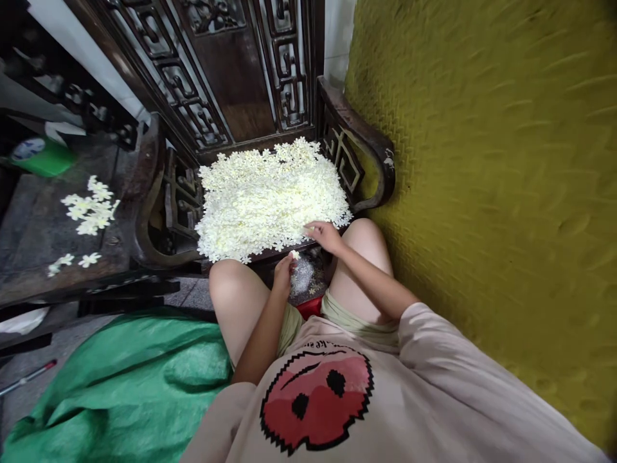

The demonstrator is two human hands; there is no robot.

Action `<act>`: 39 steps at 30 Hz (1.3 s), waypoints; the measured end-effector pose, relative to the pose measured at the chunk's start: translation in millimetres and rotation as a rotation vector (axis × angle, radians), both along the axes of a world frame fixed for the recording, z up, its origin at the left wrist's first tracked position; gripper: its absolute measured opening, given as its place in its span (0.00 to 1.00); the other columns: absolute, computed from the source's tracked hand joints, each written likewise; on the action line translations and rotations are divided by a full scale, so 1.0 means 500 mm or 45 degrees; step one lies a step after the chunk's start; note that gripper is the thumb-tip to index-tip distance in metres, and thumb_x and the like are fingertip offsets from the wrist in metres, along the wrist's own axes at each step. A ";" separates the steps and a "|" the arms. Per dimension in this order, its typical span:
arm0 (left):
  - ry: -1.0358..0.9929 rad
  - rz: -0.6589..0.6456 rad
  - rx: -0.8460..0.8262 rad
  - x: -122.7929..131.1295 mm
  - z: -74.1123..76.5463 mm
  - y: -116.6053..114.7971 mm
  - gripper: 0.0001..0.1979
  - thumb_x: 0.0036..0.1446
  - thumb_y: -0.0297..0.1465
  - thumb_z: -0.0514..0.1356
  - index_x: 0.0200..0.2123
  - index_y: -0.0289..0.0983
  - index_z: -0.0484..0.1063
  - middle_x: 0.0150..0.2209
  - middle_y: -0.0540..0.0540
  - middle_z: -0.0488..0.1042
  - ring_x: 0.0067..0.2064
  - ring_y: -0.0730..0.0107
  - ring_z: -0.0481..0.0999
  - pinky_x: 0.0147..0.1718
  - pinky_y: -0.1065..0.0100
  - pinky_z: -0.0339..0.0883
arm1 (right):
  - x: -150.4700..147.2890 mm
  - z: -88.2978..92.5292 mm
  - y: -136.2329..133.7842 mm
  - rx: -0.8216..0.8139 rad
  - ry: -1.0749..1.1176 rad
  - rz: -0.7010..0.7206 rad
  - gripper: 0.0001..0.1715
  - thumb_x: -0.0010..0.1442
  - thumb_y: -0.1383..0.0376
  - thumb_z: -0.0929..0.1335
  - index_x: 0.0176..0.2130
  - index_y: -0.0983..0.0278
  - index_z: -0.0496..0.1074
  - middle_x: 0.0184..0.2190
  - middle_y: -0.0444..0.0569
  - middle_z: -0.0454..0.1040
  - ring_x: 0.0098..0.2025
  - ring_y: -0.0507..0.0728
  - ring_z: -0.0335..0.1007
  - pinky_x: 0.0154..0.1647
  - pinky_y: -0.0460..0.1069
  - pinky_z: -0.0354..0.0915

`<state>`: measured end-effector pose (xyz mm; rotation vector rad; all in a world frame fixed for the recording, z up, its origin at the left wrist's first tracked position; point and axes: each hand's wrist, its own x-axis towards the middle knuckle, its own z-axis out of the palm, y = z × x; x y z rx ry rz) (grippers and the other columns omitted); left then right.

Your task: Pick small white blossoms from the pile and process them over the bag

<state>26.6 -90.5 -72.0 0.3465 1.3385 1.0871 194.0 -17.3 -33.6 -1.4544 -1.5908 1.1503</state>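
Note:
A thick layer of small white flowers (265, 199) covers the seat of a dark carved wooden chair (236, 83) in front of me. My left hand (283, 273) is closed in front of the seat, between my knees. A white flower (295, 255) sticks out at its fingertips. At the front right edge of the layer, my right hand (328, 236) touches the flowers, its thumb and forefinger bent together on a flower. The palm of my left hand is hidden from view.
On the left, a dark wooden table (29, 222) bears loose flowers (94, 206) and a green container (51, 161). Green sheeting (130, 386) lies at the lower left. A textured yellow surface (491, 180) fills the right. White bits lie on the floor (303, 273) between my knees.

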 end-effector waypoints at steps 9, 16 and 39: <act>-0.077 -0.119 0.064 0.006 0.017 -0.001 0.16 0.42 0.42 0.67 0.27 0.34 0.73 0.24 0.49 0.71 0.24 0.77 0.67 0.25 0.71 0.55 | -0.055 -0.010 -0.085 -0.035 0.055 0.165 0.17 0.50 0.53 0.71 0.31 0.65 0.79 0.20 0.42 0.64 0.24 0.49 0.55 0.28 0.46 0.52; -0.137 -0.088 0.030 0.001 0.022 -0.002 0.17 0.41 0.43 0.67 0.28 0.36 0.71 0.24 0.50 0.72 0.24 0.77 0.67 0.24 0.73 0.56 | -0.063 -0.011 -0.081 0.099 0.046 0.155 0.14 0.51 0.56 0.71 0.25 0.65 0.75 0.21 0.43 0.64 0.26 0.50 0.57 0.30 0.46 0.52; -0.185 0.164 -0.037 -0.012 0.013 -0.006 0.21 0.35 0.44 0.70 0.27 0.36 0.69 0.24 0.53 0.69 0.22 0.81 0.65 0.24 0.73 0.54 | -0.032 0.078 0.232 0.211 -0.074 -0.369 0.25 0.51 0.51 0.71 0.38 0.69 0.77 0.23 0.45 0.65 0.25 0.50 0.56 0.30 0.48 0.58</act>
